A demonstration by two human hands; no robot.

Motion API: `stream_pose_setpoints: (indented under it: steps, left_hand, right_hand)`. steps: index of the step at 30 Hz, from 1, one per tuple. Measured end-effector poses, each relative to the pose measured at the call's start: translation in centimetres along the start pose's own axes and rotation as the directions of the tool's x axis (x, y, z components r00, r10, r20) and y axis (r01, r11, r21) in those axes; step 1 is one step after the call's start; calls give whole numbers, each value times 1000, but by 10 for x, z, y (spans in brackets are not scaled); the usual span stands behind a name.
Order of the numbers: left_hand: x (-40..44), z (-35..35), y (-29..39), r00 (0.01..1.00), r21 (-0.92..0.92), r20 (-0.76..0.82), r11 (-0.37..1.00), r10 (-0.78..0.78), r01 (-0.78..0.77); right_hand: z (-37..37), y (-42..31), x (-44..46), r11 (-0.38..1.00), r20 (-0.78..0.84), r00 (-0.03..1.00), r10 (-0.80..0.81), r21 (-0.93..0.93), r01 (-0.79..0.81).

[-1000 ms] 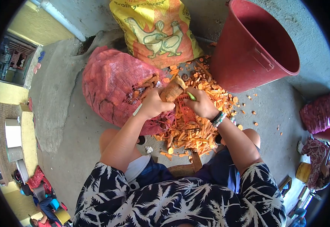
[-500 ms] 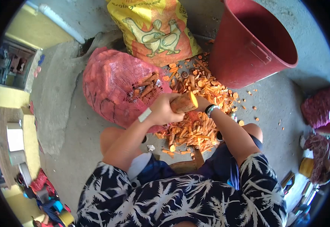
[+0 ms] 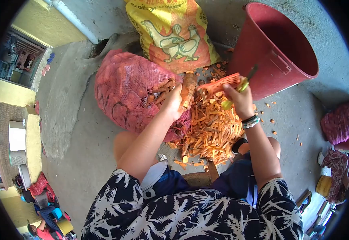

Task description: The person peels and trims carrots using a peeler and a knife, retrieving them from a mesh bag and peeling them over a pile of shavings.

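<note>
My left hand (image 3: 174,103) is closed around a thick carrot (image 3: 189,86), which stands nearly upright over the heap. To its right, my right hand (image 3: 241,102) grips an orange slotted peeler (image 3: 222,85) that points toward the carrot without touching it. A yellow-green handle (image 3: 243,85) with a dark, blurred blade, seemingly a knife, also sticks out of this hand. Below both hands, carrot peels and cut pieces (image 3: 214,128) are heaped on the floor. A red mesh sack (image 3: 122,92) bulging with carrots lies beside my left hand, whole carrots (image 3: 162,91) showing at its opening.
A tall red bin (image 3: 258,60) stands by the wall at the upper right. A yellow-orange sack (image 3: 174,40) printed with chickens leans behind the heap. Another mesh sack (image 3: 336,122) is at the far right. A person (image 3: 46,224) sits at the lower left.
My hands, close together around the carrot before, are now apart. The carrot has turned more upright, and my right hand has moved up and right, bringing the peeler and handle into view.
</note>
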State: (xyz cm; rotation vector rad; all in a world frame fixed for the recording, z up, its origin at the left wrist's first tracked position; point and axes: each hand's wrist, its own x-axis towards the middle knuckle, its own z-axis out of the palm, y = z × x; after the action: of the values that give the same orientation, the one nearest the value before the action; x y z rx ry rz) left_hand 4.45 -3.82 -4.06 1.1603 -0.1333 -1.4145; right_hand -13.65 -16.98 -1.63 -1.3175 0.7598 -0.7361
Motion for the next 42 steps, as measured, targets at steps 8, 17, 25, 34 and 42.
stream_pose_setpoints:
  steps: [8,17,25,34,42]
  left_hand:
    - [7,16,-8,996,-122,32,989,84,-80]
    - [-14,12,-6,999,81,46,996,23,-27]
    - [-1,8,-9,998,-47,-38,998,48,-50]
    - [-13,30,-14,994,-57,29,993,103,-101]
    - [-13,21,-9,999,-69,4,996,50,-50]
  right_hand:
    - [23,7,6,1000,182,983,-19,25,14]
    - [-26,19,74,983,-412,892,-184,-60,175]
    - [30,-6,-5,998,34,999,-17,57,15]
    - [23,-2,7,994,115,992,57,86,-67]
    - [-10,-3,41,996,-283,957,-58,46,74]
